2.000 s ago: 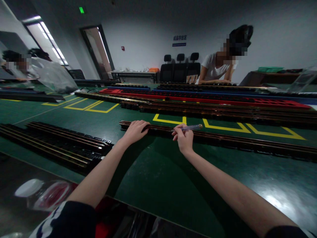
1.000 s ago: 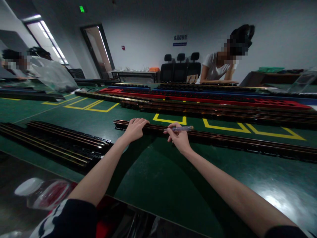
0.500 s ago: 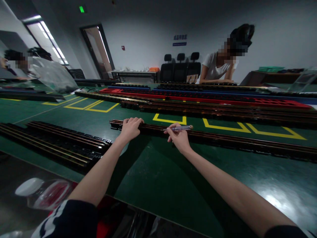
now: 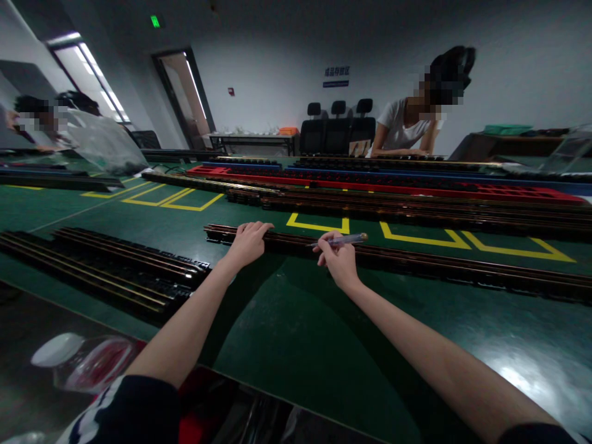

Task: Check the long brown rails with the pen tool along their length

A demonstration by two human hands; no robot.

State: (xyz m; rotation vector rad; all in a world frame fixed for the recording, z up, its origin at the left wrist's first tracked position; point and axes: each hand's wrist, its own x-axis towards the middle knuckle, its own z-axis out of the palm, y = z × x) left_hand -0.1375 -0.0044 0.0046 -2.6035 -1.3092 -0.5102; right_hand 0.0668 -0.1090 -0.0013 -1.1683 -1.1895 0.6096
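A long black rail with copper-coloured strips (image 4: 435, 266) lies across the green table in front of me. My left hand (image 4: 250, 243) holds it near its left end, fingers bent over the top and partly hidden behind it. Farther right, my right hand (image 4: 340, 256) is closed in a pen-like grip around a slim screwdriver (image 4: 349, 239) with a see-through purplish handle. Its thin tip points left and down at the rail; whether it touches cannot be made out.
More black rails (image 4: 115, 262) lie at the left near edge. Beyond run further rails (image 4: 370, 203), a red frame (image 4: 393, 185) and yellow tape marks (image 4: 319, 227). A plastic bag (image 4: 106, 145) sits far left, a lidded jar (image 4: 87, 364) lower left. A co-worker (image 4: 407, 126) leans at the far side.
Both my hands have shifted slightly right along the rail, the screwdriver moving with my right hand. The grips look the same.
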